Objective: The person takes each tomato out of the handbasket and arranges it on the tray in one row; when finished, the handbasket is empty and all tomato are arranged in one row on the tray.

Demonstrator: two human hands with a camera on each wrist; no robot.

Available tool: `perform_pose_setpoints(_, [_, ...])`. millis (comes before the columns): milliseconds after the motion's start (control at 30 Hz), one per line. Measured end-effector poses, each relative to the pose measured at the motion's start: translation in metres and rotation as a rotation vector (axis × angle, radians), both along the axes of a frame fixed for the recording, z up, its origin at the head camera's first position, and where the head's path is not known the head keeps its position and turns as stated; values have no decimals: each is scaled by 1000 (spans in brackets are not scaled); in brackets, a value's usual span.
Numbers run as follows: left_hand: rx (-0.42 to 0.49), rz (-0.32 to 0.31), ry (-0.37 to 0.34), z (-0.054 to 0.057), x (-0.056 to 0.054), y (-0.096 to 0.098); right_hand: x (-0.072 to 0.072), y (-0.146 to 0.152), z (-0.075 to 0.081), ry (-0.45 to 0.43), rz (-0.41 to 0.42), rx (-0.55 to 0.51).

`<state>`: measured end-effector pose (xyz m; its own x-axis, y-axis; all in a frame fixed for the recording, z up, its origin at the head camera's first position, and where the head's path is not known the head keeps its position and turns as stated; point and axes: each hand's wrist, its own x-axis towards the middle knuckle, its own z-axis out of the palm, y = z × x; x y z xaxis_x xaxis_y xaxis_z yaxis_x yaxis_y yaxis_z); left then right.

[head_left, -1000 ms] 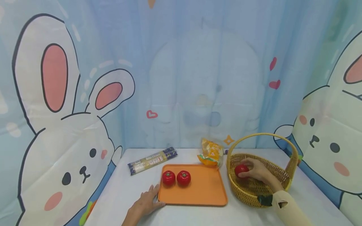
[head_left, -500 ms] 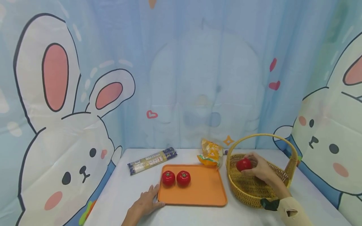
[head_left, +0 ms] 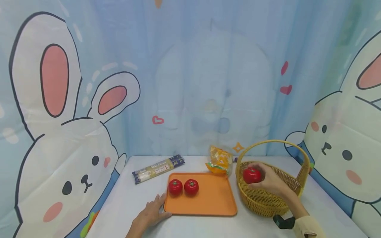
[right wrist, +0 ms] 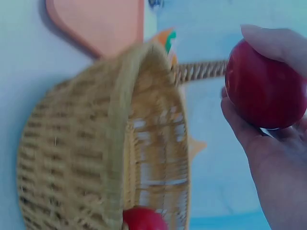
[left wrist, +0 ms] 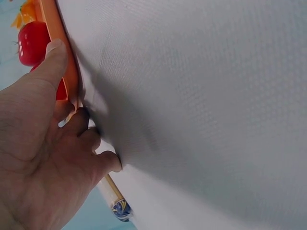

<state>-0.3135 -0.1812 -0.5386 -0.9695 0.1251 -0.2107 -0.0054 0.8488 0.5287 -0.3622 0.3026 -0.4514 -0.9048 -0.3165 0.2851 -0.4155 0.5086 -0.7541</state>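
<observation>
My right hand grips a red tomato with thumb and fingers, near the left side of the wicker basket. In the right wrist view this tomato is held above the basket's rim. Another red tomato lies inside the basket, hidden in the head view. On the orange tray, two tomatoes with green stems sit side by side, one at the left. My left hand rests on the table, relaxed fingers against the tray's left edge and thumb at its front corner.
Behind the tray lie a long clear-and-blue packet of noodles and an orange bag. The basket's tall arched handle rises over it. A curtain with printed rabbits hangs behind the white table.
My right hand has lifted the tomato up from inside the basket and shifted it left towards the tray side. The left hand stays at the tray's edge.
</observation>
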Motion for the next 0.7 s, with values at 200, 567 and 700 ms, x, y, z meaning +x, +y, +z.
perform_pose_setpoints(200, [0,6,-6,-1,0,1,9,-21,4,67,97,-12])
perform_pose_setpoints(567, [30,10,-10,-1,0,-1,14,-67,-11,-67,164,-62])
perform_pose_setpoints(700, [24,-6,2,1,1,0,14,-81,-20,-83,178,-42])
